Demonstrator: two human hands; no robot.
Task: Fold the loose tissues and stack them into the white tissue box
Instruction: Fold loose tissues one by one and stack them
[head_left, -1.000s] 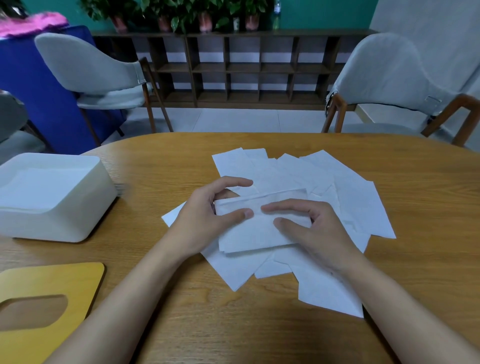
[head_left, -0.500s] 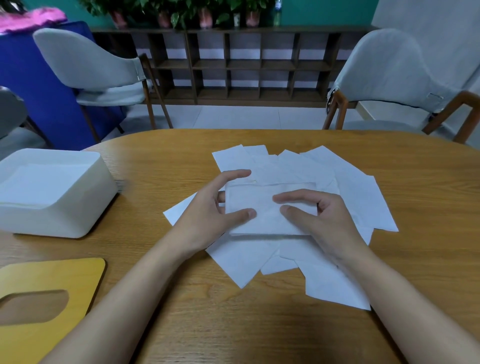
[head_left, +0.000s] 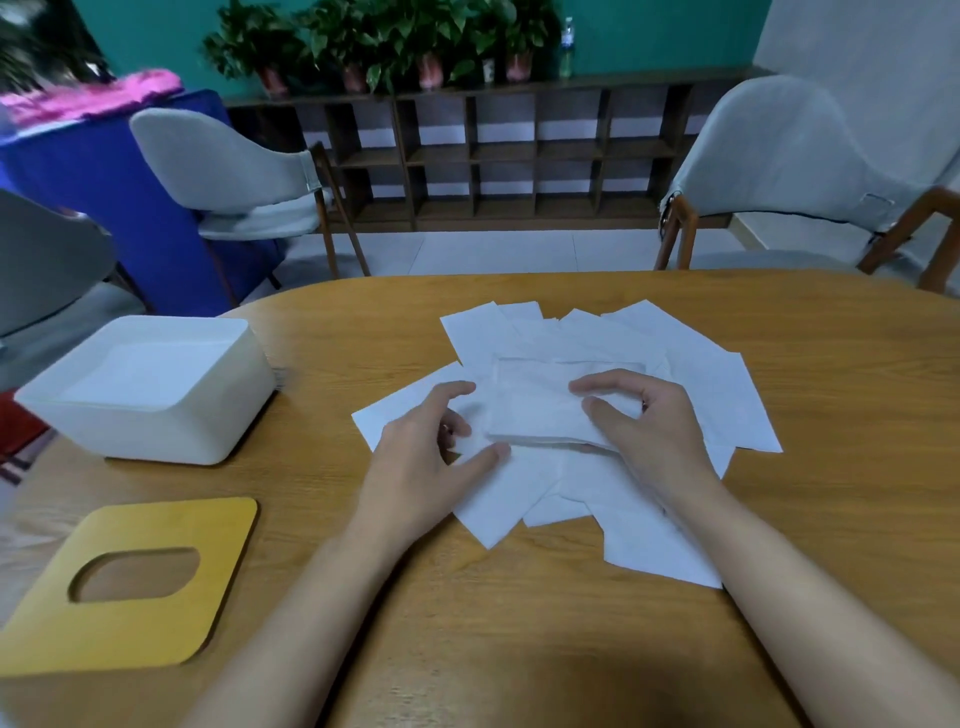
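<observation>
Can't read the label on the bottle (head_left: 567, 44) at the top of the frame (way too small). Looking down at a wooden desk (head_left: 519, 649) with a messy fan of loose tissues (head_left: 701, 395) in the middle of the frame. Got one folded tissue (head_left: 540, 405) lying on top of that pile, long axis running left to right across the frame, near edge lifted a touch toward the right. Pinching its right end with the right hand (head_left: 649, 426), index and thumb curled in close together on the paper. Resting the left hand (head_left: 415, 457) just left of it on the loose sheets, fingers spread and relaxed, gripping nothing. Can't tell about the thumb tip touching the folded corner. Also seeing the white tissue box (head_left: 150, 415) at the left of the frame, well apart from the pile, open top facing up. Spotting a yellow lid (head_left: 135, 613) with an oval cut-out, flat on the desk at lower left, near the box but apart from it.
</observation>
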